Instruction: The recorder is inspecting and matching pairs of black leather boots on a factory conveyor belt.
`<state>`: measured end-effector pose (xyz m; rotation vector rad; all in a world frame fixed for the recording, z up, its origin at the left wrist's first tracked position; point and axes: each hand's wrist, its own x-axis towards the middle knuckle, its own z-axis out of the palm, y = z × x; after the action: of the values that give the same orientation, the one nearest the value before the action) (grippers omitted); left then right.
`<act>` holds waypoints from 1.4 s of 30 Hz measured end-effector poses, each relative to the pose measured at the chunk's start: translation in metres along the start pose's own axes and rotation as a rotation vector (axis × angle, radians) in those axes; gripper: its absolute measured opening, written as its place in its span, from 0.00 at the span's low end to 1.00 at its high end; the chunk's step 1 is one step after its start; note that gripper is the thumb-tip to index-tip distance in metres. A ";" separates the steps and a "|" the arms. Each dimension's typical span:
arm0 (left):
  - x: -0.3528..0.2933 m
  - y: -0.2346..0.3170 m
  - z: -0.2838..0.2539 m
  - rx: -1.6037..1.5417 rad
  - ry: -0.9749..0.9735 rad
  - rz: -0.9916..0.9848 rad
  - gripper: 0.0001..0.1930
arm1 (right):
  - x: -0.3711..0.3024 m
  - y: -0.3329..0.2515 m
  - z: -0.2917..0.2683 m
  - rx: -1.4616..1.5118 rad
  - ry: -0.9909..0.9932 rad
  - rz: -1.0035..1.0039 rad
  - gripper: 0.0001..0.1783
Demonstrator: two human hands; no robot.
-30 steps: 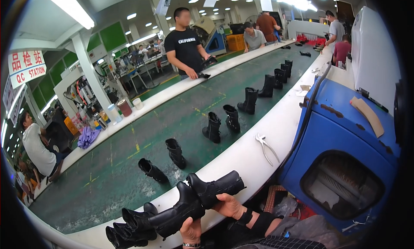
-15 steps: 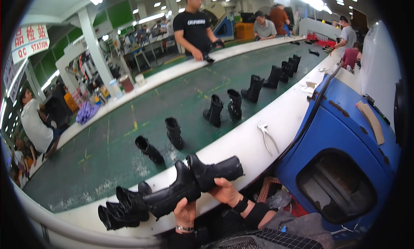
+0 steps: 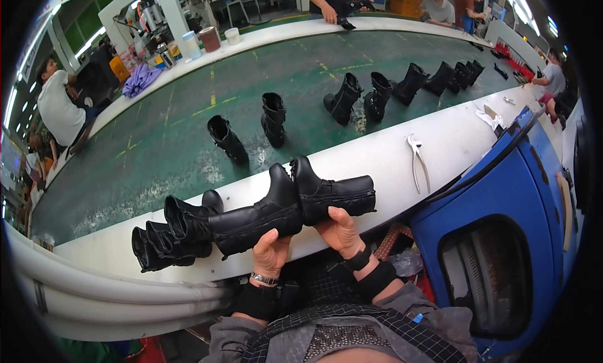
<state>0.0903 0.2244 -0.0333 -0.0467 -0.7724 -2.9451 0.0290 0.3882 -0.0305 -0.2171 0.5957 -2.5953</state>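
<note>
Two black ankle-high boots lie sideways in my hands, their soles facing each other and toes pointing away from me. My left hand [image 3: 270, 255] grips the left boot [image 3: 256, 223], whose shaft points left. Around the right boot [image 3: 339, 196], its shaft pointing right and a zip along its side, my right hand [image 3: 342, 233] is closed. The thumbs show on the near sides; the other fingers are largely hidden beneath. Just left of the held pair, several more black boots [image 3: 160, 240] are crowded together on the white ledge [image 3: 245, 188].
Beyond the ledge, a green conveyor belt [image 3: 169, 156] carries several black boots [image 3: 274, 121] standing in a line. Metal pincers [image 3: 416, 162] lie on the ledge at right, beside a blue machine [image 3: 483, 237]. A co-worker [image 3: 323, 5] handles dark pieces across the belt; others sit farther off.
My view has tipped downward, so the scene sits higher and more of my lap shows. Both hands still hold the boots sole to sole, in much the same pose.
</note>
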 end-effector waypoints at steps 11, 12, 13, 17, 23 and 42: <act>0.001 -0.002 -0.005 -0.036 0.047 0.000 0.28 | -0.003 0.000 0.001 -0.002 0.012 -0.012 0.30; 0.001 -0.002 -0.006 -0.037 0.048 0.008 0.29 | -0.003 -0.001 0.001 -0.004 0.010 -0.011 0.30; 0.001 -0.002 -0.006 -0.014 0.046 0.004 0.30 | -0.004 -0.001 0.001 -0.002 0.009 -0.008 0.29; 0.000 0.001 -0.003 0.039 0.033 -0.008 0.34 | -0.005 -0.002 -0.002 0.006 0.003 0.013 0.29; -0.005 0.009 0.002 0.046 -0.006 -0.014 0.38 | -0.006 -0.004 -0.007 0.004 -0.020 0.064 0.30; -0.011 0.015 0.015 1.034 -0.043 0.472 0.40 | -0.019 -0.004 0.018 -0.975 -0.100 -0.357 0.38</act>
<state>0.1034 0.2197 -0.0130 -0.1776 -1.8536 -1.8395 0.0488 0.3933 -0.0134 -0.8058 1.8781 -2.3481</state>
